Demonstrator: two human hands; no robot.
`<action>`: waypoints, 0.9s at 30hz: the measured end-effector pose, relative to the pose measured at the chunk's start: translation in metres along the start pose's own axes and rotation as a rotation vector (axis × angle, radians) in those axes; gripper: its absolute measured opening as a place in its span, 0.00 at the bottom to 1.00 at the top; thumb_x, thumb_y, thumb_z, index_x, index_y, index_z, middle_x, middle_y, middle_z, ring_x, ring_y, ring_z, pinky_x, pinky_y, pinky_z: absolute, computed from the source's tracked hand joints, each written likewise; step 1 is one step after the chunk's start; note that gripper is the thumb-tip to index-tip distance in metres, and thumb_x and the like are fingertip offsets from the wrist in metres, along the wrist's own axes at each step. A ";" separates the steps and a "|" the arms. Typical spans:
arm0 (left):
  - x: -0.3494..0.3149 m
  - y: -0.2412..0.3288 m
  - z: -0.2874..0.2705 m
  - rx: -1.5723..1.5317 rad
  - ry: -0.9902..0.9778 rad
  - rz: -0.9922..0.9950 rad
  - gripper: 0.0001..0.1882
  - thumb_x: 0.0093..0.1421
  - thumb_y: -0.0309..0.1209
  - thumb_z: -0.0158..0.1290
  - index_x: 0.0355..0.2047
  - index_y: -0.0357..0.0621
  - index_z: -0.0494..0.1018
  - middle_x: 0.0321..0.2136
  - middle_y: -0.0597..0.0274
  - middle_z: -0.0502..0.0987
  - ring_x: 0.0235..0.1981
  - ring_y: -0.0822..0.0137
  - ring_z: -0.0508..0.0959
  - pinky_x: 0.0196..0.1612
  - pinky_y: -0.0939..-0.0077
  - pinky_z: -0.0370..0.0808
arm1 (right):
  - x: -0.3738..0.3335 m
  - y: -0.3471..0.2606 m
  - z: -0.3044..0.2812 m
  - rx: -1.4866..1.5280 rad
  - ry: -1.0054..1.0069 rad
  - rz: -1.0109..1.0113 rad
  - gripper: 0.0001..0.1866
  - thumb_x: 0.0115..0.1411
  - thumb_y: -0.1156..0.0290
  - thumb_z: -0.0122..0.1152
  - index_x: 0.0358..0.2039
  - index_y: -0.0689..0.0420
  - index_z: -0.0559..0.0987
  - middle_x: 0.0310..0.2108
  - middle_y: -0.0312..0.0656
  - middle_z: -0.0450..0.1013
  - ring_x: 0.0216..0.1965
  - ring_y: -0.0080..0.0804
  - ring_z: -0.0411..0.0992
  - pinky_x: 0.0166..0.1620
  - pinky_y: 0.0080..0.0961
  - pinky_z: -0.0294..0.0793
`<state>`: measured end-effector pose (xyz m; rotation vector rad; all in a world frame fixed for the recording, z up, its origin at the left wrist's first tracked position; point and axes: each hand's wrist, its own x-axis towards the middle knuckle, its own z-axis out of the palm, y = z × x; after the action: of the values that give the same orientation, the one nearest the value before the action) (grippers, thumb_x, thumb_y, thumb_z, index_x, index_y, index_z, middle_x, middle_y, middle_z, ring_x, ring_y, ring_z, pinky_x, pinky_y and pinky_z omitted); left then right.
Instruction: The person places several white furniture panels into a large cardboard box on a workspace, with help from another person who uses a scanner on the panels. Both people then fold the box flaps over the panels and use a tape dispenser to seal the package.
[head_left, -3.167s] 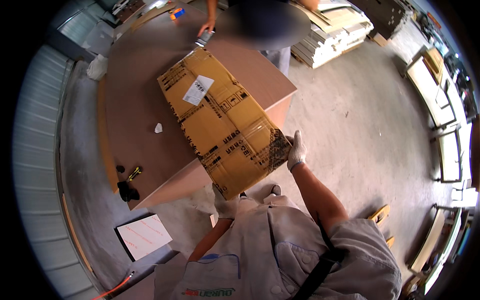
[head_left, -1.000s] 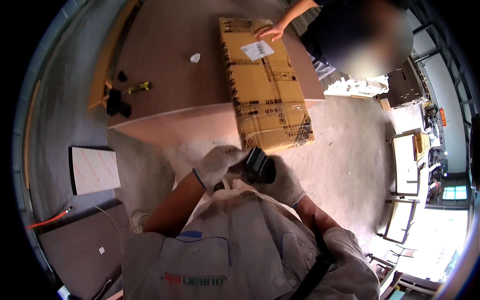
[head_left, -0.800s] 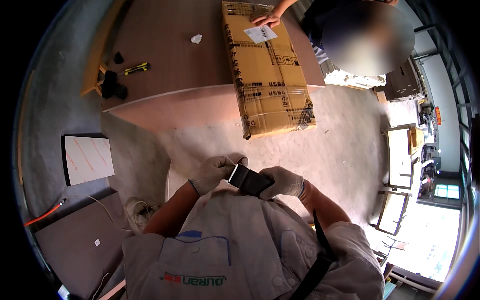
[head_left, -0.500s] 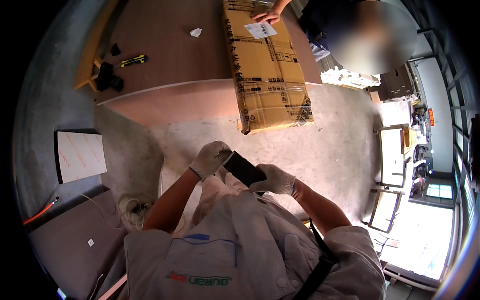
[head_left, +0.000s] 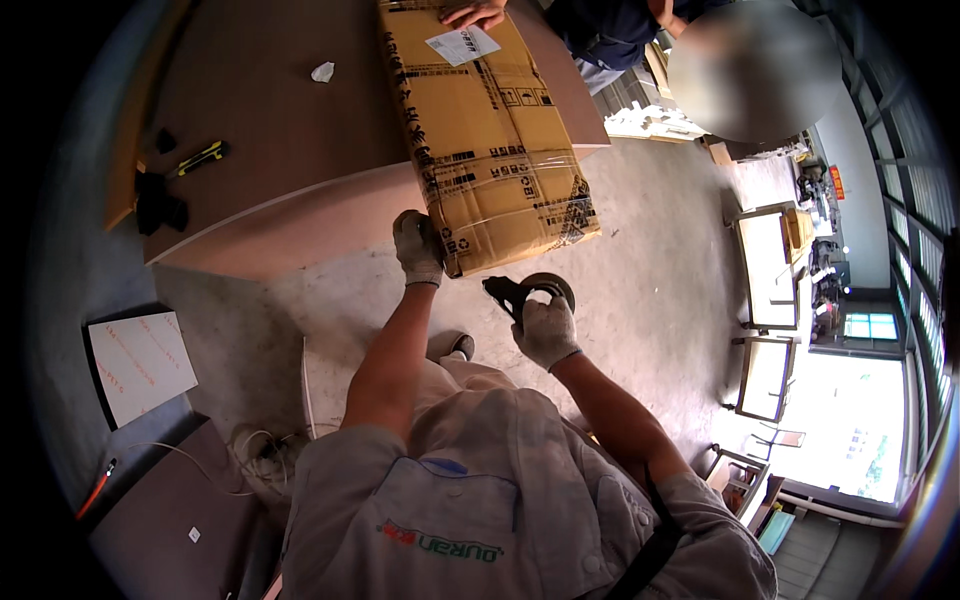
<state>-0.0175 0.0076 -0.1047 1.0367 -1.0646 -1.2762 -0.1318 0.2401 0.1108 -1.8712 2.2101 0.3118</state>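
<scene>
A long brown cardboard box [head_left: 490,150] lies over the table's near edge, its near end jutting out and crossed with clear tape. At its near left corner my gloved left hand [head_left: 416,245] is closed against the side, the fingertips partly hidden. My gloved right hand [head_left: 548,330] is closed on a black tape dispenser [head_left: 512,294] with a roll in it, just in front of the box's near end and apart from it. On the box's far part, beside a white label [head_left: 463,45], rests another person's hand [head_left: 474,14].
The brown table [head_left: 290,130] holds a yellow-and-black utility knife [head_left: 203,157], a crumpled white scrap [head_left: 322,72] and dark items at its left corner. A white panel [head_left: 143,366] stands at left, near a coiled cable [head_left: 262,447]. Framed carts [head_left: 768,270] stand at right.
My hands have parted from the dark object between them. The left has moved up to the box's corner; the right has moved forward with the tape dispenser. The view has shifted.
</scene>
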 end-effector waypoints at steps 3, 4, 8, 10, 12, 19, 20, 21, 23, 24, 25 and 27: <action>0.003 0.014 0.013 0.530 0.201 -0.027 0.33 0.73 0.48 0.54 0.66 0.33 0.63 0.62 0.41 0.72 0.58 0.46 0.76 0.60 0.54 0.74 | 0.014 0.024 0.018 -0.069 0.139 -0.058 0.14 0.61 0.61 0.65 0.36 0.59 0.79 0.28 0.47 0.78 0.33 0.46 0.79 0.47 0.47 0.67; 0.007 0.030 0.014 0.867 0.352 -0.121 0.41 0.73 0.51 0.53 0.73 0.32 0.55 0.67 0.39 0.67 0.64 0.43 0.73 0.66 0.55 0.71 | 0.014 0.032 0.024 -0.076 0.156 -0.087 0.14 0.60 0.60 0.65 0.35 0.58 0.78 0.27 0.46 0.78 0.32 0.46 0.78 0.48 0.48 0.67; -0.014 0.122 0.000 0.199 0.160 -0.111 0.50 0.69 0.56 0.58 0.76 0.33 0.51 0.71 0.37 0.63 0.73 0.40 0.63 0.75 0.50 0.62 | 0.014 0.055 0.038 -0.075 0.155 -0.139 0.13 0.60 0.60 0.64 0.34 0.58 0.79 0.27 0.45 0.77 0.32 0.45 0.78 0.49 0.45 0.67; -0.048 0.138 -0.011 0.620 -0.393 0.503 0.43 0.65 0.57 0.62 0.69 0.39 0.64 0.68 0.45 0.67 0.72 0.44 0.65 0.74 0.44 0.60 | 0.018 0.061 0.029 -0.120 0.156 -0.229 0.13 0.60 0.61 0.61 0.34 0.59 0.79 0.27 0.44 0.77 0.32 0.43 0.78 0.49 0.45 0.67; -0.042 0.139 -0.007 0.789 -0.647 0.882 0.40 0.59 0.55 0.67 0.64 0.45 0.71 0.65 0.53 0.72 0.70 0.47 0.67 0.74 0.42 0.59 | 0.021 0.066 0.022 -0.072 0.090 -0.237 0.13 0.59 0.63 0.59 0.37 0.61 0.79 0.26 0.42 0.77 0.31 0.44 0.78 0.48 0.43 0.67; -0.015 0.152 0.011 0.956 -0.800 1.061 0.32 0.51 0.46 0.70 0.54 0.47 0.78 0.61 0.57 0.75 0.68 0.50 0.71 0.72 0.48 0.62 | 0.013 0.194 0.020 -0.188 0.061 -0.348 0.07 0.54 0.66 0.60 0.22 0.53 0.78 0.22 0.44 0.77 0.27 0.43 0.77 0.47 0.42 0.67; -0.017 0.149 0.007 0.980 -0.800 1.026 0.30 0.53 0.45 0.69 0.54 0.46 0.78 0.62 0.56 0.75 0.68 0.49 0.71 0.72 0.48 0.62 | 0.014 0.235 0.017 -0.203 0.126 -0.423 0.08 0.53 0.66 0.61 0.19 0.52 0.77 0.20 0.44 0.75 0.24 0.43 0.74 0.41 0.44 0.68; -0.021 0.148 0.005 1.006 -0.800 0.987 0.29 0.54 0.43 0.68 0.54 0.45 0.78 0.62 0.56 0.74 0.68 0.49 0.71 0.72 0.48 0.62 | 0.016 0.276 0.013 -0.235 0.179 -0.520 0.09 0.52 0.65 0.61 0.16 0.51 0.76 0.19 0.42 0.74 0.23 0.43 0.75 0.36 0.45 0.69; -0.026 0.151 0.008 1.043 -0.798 0.992 0.28 0.56 0.40 0.67 0.55 0.43 0.77 0.63 0.54 0.74 0.68 0.48 0.70 0.72 0.46 0.63 | 0.034 0.355 0.020 -0.183 0.144 -0.567 0.08 0.51 0.66 0.62 0.20 0.51 0.74 0.17 0.38 0.73 0.23 0.42 0.75 0.39 0.45 0.69; -0.030 0.155 0.010 1.083 -0.800 0.988 0.28 0.57 0.37 0.66 0.56 0.42 0.76 0.63 0.53 0.74 0.68 0.47 0.70 0.72 0.45 0.64 | 0.048 0.380 0.016 -0.107 0.182 -0.563 0.08 0.51 0.65 0.64 0.22 0.52 0.74 0.18 0.39 0.74 0.23 0.41 0.75 0.41 0.44 0.70; -0.037 0.163 0.016 1.104 -0.822 0.987 0.28 0.57 0.37 0.66 0.56 0.42 0.76 0.63 0.53 0.74 0.68 0.47 0.70 0.72 0.45 0.64 | 0.062 0.401 0.015 -0.130 0.192 -0.583 0.10 0.50 0.64 0.66 0.25 0.53 0.74 0.18 0.38 0.74 0.23 0.40 0.74 0.45 0.43 0.71; -0.043 0.184 0.028 1.302 -0.860 0.864 0.28 0.59 0.35 0.64 0.59 0.40 0.73 0.63 0.49 0.73 0.68 0.44 0.70 0.71 0.42 0.64 | 0.090 0.430 0.017 -0.114 0.295 -0.733 0.10 0.49 0.64 0.67 0.25 0.52 0.74 0.19 0.38 0.75 0.24 0.39 0.74 0.47 0.40 0.71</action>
<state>-0.0075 0.0554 0.0800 0.6363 -2.7965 -0.1106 -0.5698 0.2303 0.0734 -2.7618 1.4999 0.0234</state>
